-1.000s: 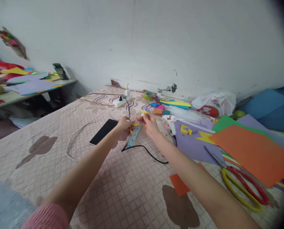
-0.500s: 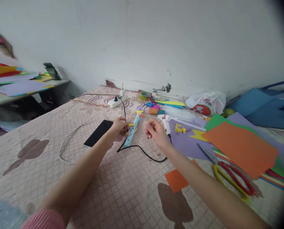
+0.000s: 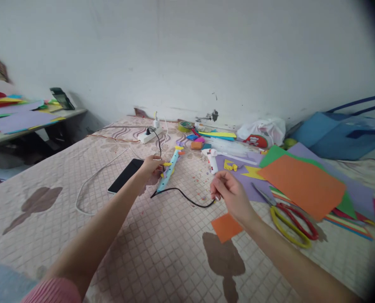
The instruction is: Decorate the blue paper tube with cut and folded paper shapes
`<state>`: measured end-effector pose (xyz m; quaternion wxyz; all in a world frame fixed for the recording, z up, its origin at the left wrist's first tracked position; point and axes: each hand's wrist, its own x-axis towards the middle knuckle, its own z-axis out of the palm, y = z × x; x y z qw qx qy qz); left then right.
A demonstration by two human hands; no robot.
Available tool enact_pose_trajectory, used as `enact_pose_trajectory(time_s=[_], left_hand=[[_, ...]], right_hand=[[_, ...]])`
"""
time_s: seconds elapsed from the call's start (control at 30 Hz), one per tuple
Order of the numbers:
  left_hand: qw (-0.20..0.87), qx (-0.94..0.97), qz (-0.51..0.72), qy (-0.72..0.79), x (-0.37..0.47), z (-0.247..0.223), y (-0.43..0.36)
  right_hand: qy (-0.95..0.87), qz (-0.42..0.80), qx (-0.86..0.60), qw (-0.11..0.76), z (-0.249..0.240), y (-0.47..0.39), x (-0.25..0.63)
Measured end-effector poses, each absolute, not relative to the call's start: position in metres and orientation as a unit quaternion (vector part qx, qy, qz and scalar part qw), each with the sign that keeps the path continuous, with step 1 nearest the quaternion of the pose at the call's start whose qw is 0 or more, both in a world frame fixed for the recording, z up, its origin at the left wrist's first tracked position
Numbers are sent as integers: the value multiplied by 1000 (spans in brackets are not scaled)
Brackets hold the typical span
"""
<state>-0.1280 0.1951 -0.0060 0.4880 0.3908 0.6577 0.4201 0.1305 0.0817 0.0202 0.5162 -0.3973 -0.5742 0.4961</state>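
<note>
My left hand (image 3: 152, 165) is closed at the left side of a dark-spotted light blue paper figure (image 3: 169, 171), pinching a yellow paper piece on it. The figure is long and narrow, with yellow and orange bits at its far end. My right hand (image 3: 231, 194) has its fingers curled together over the table; whatever may be between the fingertips is too small to make out. Close by it lie an orange paper square (image 3: 225, 227) and a black cord (image 3: 187, 198). A white glue gun (image 3: 210, 159) rests beyond my right hand.
On the right are scissors with red and yellow handles (image 3: 290, 221), orange paper (image 3: 304, 185) and purple paper (image 3: 250, 185). A black-screened tablet (image 3: 126, 176) lies by my left forearm. A power strip (image 3: 149, 135), tape roll (image 3: 185, 126) and blue bag (image 3: 341, 134) sit near the wall.
My right hand has moved away from the paper figure, right and toward me, still curled. My left hand stays at the figure. The whole view has shifted slightly.
</note>
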Motion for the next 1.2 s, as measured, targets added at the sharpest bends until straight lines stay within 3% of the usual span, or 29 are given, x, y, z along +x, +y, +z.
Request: enact_pose_trajectory(time_s=[0.3, 0.5, 0.63, 0.7, 0.83, 1.0, 1.2], left_hand=[[388, 461, 385, 699, -129, -2, 193], [214, 543, 369, 723, -136, 28, 167], [60, 676, 348, 647, -101, 55, 123], [100, 729, 345, 582, -72, 61, 99], [302, 780, 307, 454, -12, 53, 69], [510, 692, 325, 394, 35, 34, 59], [632, 583, 360, 362, 62, 29, 51]], right_hand=[[-551, 431, -421, 578, 46, 38, 184], [-518, 458, -460, 557, 32, 42, 198], [-478, 501, -456, 559, 21, 41, 198], [-468, 516, -447, 562, 19, 39, 198], [-459, 531, -428, 570, 21, 32, 199], [-482, 502, -397, 598, 21, 27, 200], [-481, 487, -392, 615, 18, 26, 200]])
